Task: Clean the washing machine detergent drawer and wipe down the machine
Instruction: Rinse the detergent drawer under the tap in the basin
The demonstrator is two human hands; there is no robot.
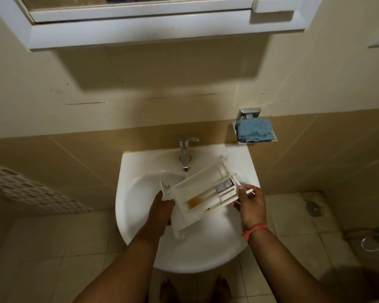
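White fixtures, beige tiles, one patch of blue.

The detergent drawer (202, 194) is off-white, with a brown-orange stain in one compartment and a grey insert beside it. The sink (140, 215) is glossy white; the tap (185, 154) is silver chrome. A blue cloth (254, 133) lies on a metal wall holder. An orange-red thread (253, 230) circles the right wrist. The wall tiles are tan and beige, the floor tiles pale cream. A white basket (31, 191) has a perforated pattern.

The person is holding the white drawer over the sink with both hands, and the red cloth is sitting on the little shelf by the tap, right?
Almost. The cloth is blue, not red, as the head view shows. The rest holds: the left hand and right hand hold the white drawer over the sink, and the cloth sits on the little shelf by the tap.
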